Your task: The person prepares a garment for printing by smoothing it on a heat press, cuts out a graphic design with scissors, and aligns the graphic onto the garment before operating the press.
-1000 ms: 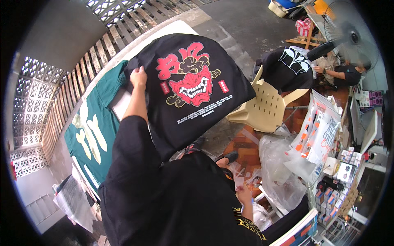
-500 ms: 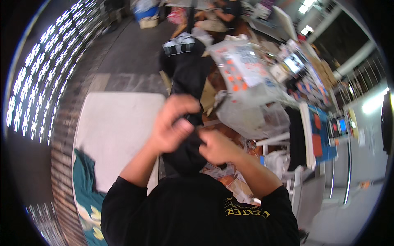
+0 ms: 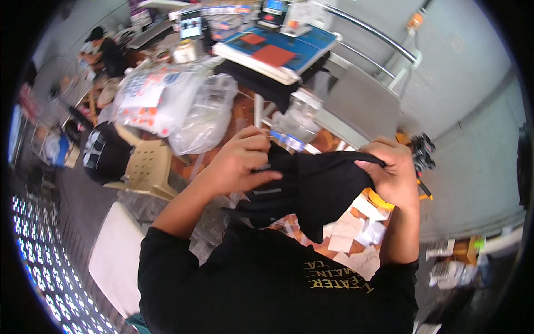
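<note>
A black garment (image 3: 328,192) stretches between my two hands in front of my chest, bunched and hanging in folds. My left hand (image 3: 247,161) is closed on its left part, fingers curled in. At the upper right edge of the cloth, my right hand (image 3: 394,172) pinches it between thumb and fingers. The kind of garment cannot be made out. Another black garment with a white print (image 3: 103,153) hangs over the back of a beige plastic chair (image 3: 149,167) to the left.
Ahead stands a blue-topped work table (image 3: 311,47) with orange-red rectangles on it. Large clear plastic bags (image 3: 203,114) lie left of it. Papers (image 3: 347,236) litter the floor below the garment. A white table (image 3: 114,256) is at lower left. A person (image 3: 108,55) sits far left.
My view has swung right, bringing the blue-topped table ahead. My hands have moved apart, now spreading a black garment between them. The white table has shifted toward the lower left.
</note>
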Motion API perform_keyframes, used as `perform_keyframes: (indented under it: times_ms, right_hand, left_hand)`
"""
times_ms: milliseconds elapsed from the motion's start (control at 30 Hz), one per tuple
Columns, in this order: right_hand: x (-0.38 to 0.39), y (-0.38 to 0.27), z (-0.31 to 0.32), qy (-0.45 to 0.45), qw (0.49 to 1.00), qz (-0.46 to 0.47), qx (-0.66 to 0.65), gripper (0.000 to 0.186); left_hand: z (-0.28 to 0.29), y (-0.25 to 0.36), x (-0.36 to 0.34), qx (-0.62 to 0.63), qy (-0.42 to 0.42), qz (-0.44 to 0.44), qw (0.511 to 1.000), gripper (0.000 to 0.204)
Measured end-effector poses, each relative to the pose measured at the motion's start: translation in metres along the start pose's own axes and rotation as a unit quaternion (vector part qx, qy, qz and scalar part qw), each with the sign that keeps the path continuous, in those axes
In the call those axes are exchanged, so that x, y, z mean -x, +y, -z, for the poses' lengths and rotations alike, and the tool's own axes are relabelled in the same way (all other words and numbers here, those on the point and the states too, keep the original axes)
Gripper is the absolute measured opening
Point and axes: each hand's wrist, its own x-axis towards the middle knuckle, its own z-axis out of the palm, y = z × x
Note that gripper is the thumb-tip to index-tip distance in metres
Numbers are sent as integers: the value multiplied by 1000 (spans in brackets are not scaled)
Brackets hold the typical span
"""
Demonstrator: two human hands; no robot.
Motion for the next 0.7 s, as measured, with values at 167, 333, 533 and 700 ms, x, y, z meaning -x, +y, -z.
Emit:
perform_keyframes:
  times_ms: [167,333,533,700]
  right_hand:
    - [86,18,53,202,979,-4,11,15]
    - [94,31,67,145,982,-52,107,17]
    - [98,99,98,210,945,-163,190,16]
    - [118,173,102,297,862,-227,342,15]
  left_hand:
    - [-66,31,-77,161,-338,156,914,39]
    - [-154,-47,-69,-35,-410,42,910,46]
    - [-122,-105,-89,129,-219,183,950,36]
    - [-103,-155,-73,-101,-277,192,936,27]
